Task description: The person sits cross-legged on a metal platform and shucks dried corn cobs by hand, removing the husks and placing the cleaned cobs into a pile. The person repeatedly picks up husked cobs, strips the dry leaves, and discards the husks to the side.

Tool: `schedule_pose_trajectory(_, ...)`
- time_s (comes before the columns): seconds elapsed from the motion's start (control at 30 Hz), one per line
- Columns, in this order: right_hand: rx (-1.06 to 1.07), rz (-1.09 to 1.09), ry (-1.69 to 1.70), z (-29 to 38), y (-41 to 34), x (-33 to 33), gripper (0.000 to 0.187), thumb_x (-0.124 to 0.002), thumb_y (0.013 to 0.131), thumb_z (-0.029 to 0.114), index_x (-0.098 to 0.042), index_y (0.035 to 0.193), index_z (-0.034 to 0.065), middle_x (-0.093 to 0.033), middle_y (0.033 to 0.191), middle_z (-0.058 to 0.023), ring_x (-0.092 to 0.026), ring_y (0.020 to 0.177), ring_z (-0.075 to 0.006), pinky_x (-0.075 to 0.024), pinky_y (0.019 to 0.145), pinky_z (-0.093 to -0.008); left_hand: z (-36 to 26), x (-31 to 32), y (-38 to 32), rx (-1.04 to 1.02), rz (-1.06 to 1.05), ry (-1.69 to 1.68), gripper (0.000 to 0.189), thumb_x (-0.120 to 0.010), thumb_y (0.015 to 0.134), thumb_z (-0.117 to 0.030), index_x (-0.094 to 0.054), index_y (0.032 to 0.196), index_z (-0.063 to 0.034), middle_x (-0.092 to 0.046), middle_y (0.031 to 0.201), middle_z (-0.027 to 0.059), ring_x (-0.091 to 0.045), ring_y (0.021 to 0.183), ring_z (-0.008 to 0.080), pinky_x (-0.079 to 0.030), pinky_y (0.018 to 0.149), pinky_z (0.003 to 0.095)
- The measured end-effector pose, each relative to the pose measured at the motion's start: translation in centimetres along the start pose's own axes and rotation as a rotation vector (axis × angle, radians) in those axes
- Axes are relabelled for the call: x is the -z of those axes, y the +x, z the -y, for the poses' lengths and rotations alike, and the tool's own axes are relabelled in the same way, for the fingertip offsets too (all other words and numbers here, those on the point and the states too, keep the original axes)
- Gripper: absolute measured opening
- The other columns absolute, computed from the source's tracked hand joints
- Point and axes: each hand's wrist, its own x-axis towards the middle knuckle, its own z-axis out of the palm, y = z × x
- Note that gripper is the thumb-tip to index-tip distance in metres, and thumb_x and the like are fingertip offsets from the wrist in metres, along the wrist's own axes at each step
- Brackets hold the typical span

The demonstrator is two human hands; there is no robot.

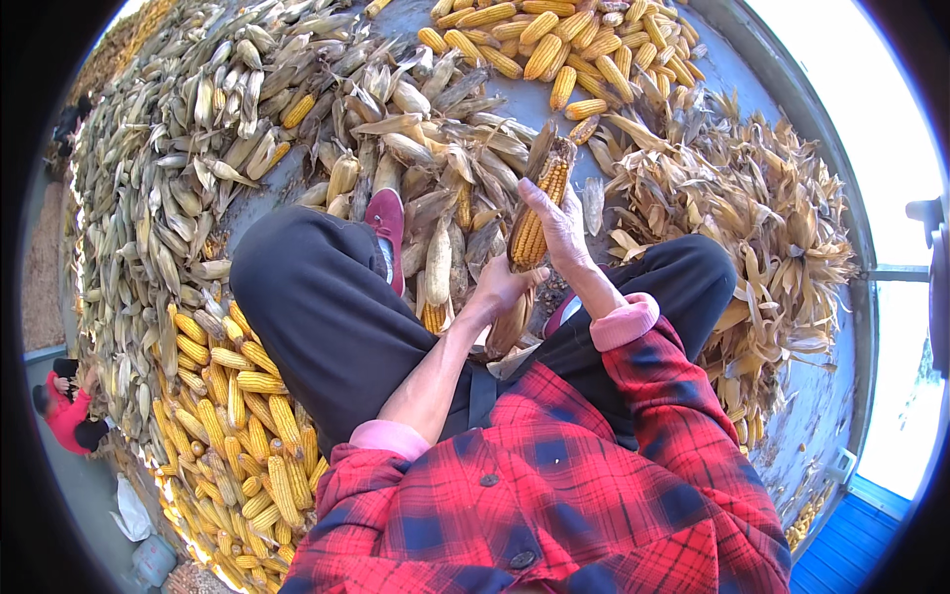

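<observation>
Between my hands is a corn ear (pixel 536 223), tilted, its yellow kernels bare on the side towards me. Brown husk (pixel 510 323) hangs down from its lower end, and another strip of husk stands along its upper left side. My left hand (pixel 505 286) grips the base of the ear where the husk gathers. Higher up, my right hand (pixel 562 226) is wrapped around the ear's right side, thumb across the kernels. Several unhusked corn ears (pixel 438 260) lie between my legs, just beyond my left hand.
A large heap of unhusked ears (pixel 163 185) spreads on the left. Husked yellow ears are piled at the lower left (pixel 245 431) and at the top (pixel 571 44). Loose dry husks (pixel 742 208) form a mound on the right. Another person (pixel 68 412) sits at the far left.
</observation>
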Motion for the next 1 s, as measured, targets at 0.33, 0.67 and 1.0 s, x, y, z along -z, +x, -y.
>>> schedule_pose_trajectory(0.33,-0.284,0.058,0.591,-0.5,1.6,1.5,0.029,-0.054,0.096,0.024,-0.057,0.114,0.0011,-0.065,0.103,-0.0067,-0.064,0.089,-0.0169,-0.0514,0.082,-0.032,-1.2,0.5,0.1,0.08,0.044,-0.466,0.018,-0.069,0.082,-0.008,-0.064,0.098,-0.0028,-0.061,0.078,-0.0005,-0.055,0.066,0.0089,-0.044,0.062,0.026)
schedule_pose_trajectory(0.67,-0.179,0.38,-0.214,-3.3,0.8,3.2,0.018,-0.063,0.087,0.02,-0.065,0.095,0.0043,-0.067,0.088,-0.0024,-0.061,0.073,-0.0091,-0.0511,0.063,-0.0279,-4.0,1.9,-1.5,0.069,0.272,-0.448,0.016,-0.069,0.083,-0.015,-0.062,0.094,-0.0054,-0.057,0.071,-0.0016,-0.051,0.056,0.0074,-0.041,0.049,0.0225)
schedule_pose_trajectory(1.0,-0.087,0.027,-0.921,-3.4,1.9,3.6,0.057,-0.068,0.079,0.033,-0.051,0.123,0.0007,-0.061,0.113,-0.0201,-0.061,0.101,-0.0315,-0.0487,0.087,-0.0375,-2.0,2.6,0.8,-0.005,-0.156,-0.473,0.012,-0.067,0.084,-0.014,-0.066,0.091,-0.0036,-0.06,0.071,0.0001,-0.054,0.061,0.0079,-0.044,0.058,0.0228)
